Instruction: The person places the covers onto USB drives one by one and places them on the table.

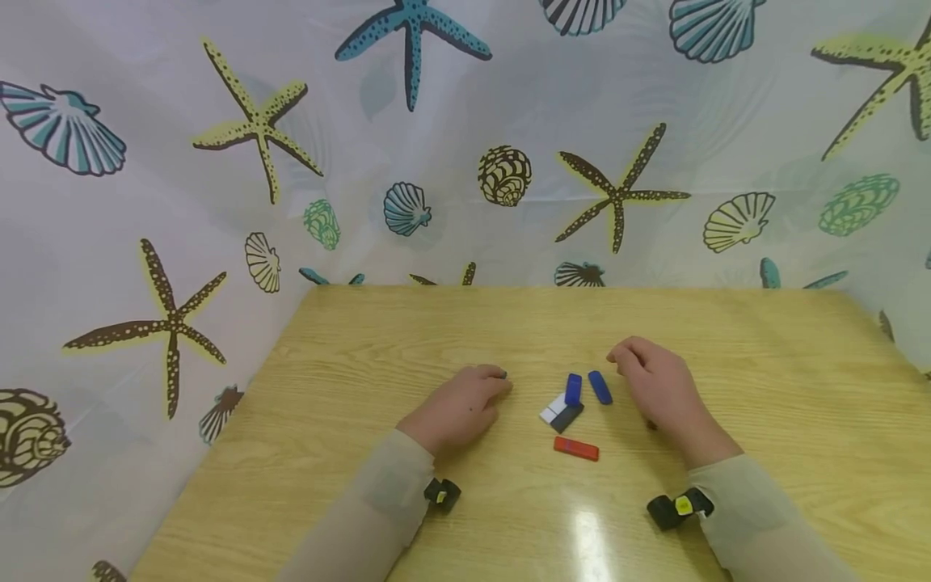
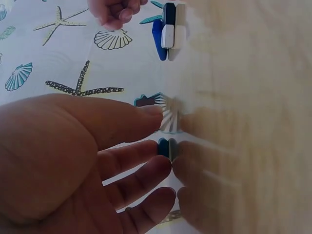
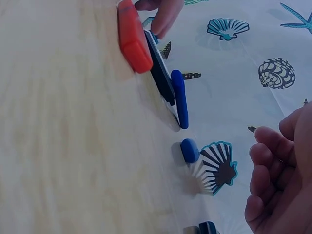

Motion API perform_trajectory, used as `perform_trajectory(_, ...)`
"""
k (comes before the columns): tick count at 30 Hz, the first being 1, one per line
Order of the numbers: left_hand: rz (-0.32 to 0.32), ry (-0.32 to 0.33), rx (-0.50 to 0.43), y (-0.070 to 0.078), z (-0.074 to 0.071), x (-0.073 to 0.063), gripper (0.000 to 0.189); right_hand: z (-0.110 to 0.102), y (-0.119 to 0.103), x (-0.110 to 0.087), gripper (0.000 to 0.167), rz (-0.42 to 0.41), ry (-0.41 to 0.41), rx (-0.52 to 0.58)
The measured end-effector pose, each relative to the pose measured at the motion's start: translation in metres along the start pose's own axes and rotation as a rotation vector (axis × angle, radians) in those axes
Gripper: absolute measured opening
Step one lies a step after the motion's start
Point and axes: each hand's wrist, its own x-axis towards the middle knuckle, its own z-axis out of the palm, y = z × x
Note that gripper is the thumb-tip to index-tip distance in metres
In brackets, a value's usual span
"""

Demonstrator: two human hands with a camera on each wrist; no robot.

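Note:
Several small stick-shaped pieces lie between the hands; their exact kind is too small to tell. A red stick lies nearest the person. Behind it is a flat white-and-dark-grey piece, with one blue stick resting against or over its far end. A second blue stick lies apart, just to the right. The left hand is left of the group, fingertips at the tabletop, holding nothing. Loosely curled and holding nothing, the right hand hovers right of the second blue stick.
A light wooden table carries everything. A white cloth printed with starfish and shells hangs along the table's back and sides. Both wrists wear small black cameras.

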Motion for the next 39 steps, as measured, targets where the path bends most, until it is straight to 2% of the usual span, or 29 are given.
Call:
perform_trajectory(8, -0.065, 0.062, -0.061, -0.001, 0.000, -0.002, 0.028, -0.005, -0.002, -0.001, 0.049, 0.008, 0.010, 0.012)
perform_trajectory(13, -0.073, 0.126, -0.036, -0.002, -0.001, 0.001, 0.037, -0.006, -0.001, 0.000, 0.047, 0.003, 0.014, 0.015)
perform_trajectory(17, -0.049, 0.053, 0.008, -0.004, -0.001, 0.000, 0.041, -0.006, 0.000, 0.001, 0.043, -0.003, 0.008, 0.010)
perform_trajectory(21, -0.068, -0.013, -0.029, -0.004, -0.001, -0.002, 0.036, -0.005, 0.001, 0.001, 0.042, -0.002, -0.001, 0.006)
perform_trajectory(26, -0.090, -0.023, -0.071, -0.005, -0.003, -0.002, 0.016, -0.006, 0.000, 0.000, 0.041, 0.007, 0.000, 0.011)
perform_trajectory(29, -0.081, -0.024, -0.086, -0.005, -0.003, -0.001, 0.005, -0.008, 0.000, -0.001, 0.039, 0.017, -0.018, 0.004)
perform_trajectory(35, -0.065, -0.004, -0.074, -0.004, -0.002, 0.000, 0.013, -0.013, 0.007, 0.003, 0.034, 0.017, -0.087, -0.115)
perform_trajectory(39, -0.063, 0.015, -0.056, -0.003, -0.003, -0.001, 0.012, -0.020, 0.011, 0.004, 0.031, 0.003, -0.084, -0.213)
